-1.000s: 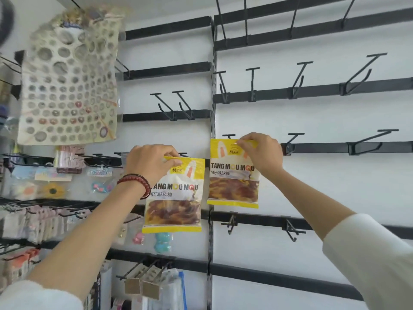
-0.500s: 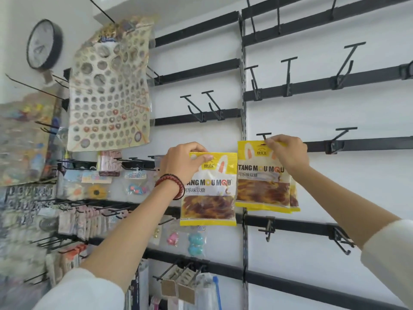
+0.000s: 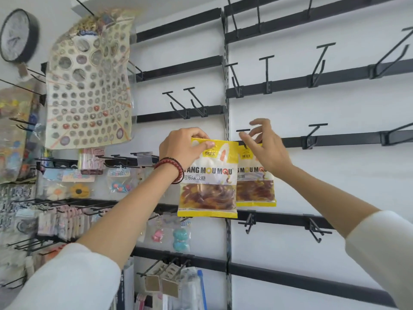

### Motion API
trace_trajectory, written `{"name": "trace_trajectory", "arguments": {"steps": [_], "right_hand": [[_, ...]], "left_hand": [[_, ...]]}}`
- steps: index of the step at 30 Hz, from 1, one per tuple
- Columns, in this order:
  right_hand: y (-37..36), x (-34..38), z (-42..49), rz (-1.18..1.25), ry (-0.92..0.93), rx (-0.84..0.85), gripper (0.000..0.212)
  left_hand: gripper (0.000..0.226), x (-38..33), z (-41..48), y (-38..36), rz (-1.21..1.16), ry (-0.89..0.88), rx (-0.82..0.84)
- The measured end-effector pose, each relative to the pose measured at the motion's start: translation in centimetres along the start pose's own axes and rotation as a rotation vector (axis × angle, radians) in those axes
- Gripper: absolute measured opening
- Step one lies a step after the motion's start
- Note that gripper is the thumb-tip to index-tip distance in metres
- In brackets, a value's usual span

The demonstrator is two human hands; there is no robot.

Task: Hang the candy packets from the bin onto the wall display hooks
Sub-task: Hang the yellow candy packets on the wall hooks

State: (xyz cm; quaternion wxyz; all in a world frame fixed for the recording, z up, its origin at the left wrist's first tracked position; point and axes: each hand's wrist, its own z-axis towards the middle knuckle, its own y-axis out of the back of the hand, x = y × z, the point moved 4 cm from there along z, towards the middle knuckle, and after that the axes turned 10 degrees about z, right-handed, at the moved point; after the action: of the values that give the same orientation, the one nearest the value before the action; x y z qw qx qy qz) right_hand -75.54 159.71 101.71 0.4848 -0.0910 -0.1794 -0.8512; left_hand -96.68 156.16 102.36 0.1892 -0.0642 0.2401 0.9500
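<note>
**White wall display: one packet on the hook, one waiting in hand**

White wall panels [image 3: 335,175] are carrying rows of black metal rails [image 3: 346,139] with wire hooks, most of them standing bare.

- Progress: a yellow plastic candy packet with brown sweets [image 3: 257,189] is hanging from the black T-tipped wire hook [image 3: 243,130] at the left end of the right panel's middle rail. Whether more packets are hanging behind it cannot be told. A second yellow candy packet [image 3: 209,182] is not yet hung. Judging by the many bare hooks, much of the job is probably remaining. The bin is lying out of view.
- Left hand [image 3: 181,148], wearing a red bead bracelet [image 3: 176,170]: it is pinching the second packet by its top left corner and holding it just left of the hung one, overlapping it.
- Right hand [image 3: 266,148]: its fingers are spreading loosely at the hook tip and gripping nothing. Whether the thumb is touching the hung packet's top edge cannot be told.
</note>
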Motion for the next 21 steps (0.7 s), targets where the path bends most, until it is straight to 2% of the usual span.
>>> {"name": "trace_trajectory", "arguments": {"steps": [2, 4, 8, 13, 21], "right_hand": [[-0.1, 0.1, -0.3, 0.164, -0.072, 0.019, 0.055], [0.2, 0.1, -0.5, 0.199, -0.063, 0.007, 0.059], [1.2, -0.5, -0.7, 0.159, -0.032, -0.011, 0.043], [2.3, -1.0, 0.0, 0.027, -0.014, 0.011, 0.012], [3.1, -2.4, 0.4, -0.125, -0.016, 0.0, 0.008]], "left_hand": [[0.024, -1.1, 0.3, -0.4, -0.039, 0.001, -0.011], [0.024, -2.0, 0.4, -1.1, -0.087, 0.003, -0.015], [0.018, -3.5, 0.8, -2.8, -0.132, 0.012, 0.018], [0.018, -5.0, 1.8, -4.0, -0.114, 0.018, 0.005], [0.014, -5.1, 3.3, -6.1, -0.178, 0.019, 0.049]]}}
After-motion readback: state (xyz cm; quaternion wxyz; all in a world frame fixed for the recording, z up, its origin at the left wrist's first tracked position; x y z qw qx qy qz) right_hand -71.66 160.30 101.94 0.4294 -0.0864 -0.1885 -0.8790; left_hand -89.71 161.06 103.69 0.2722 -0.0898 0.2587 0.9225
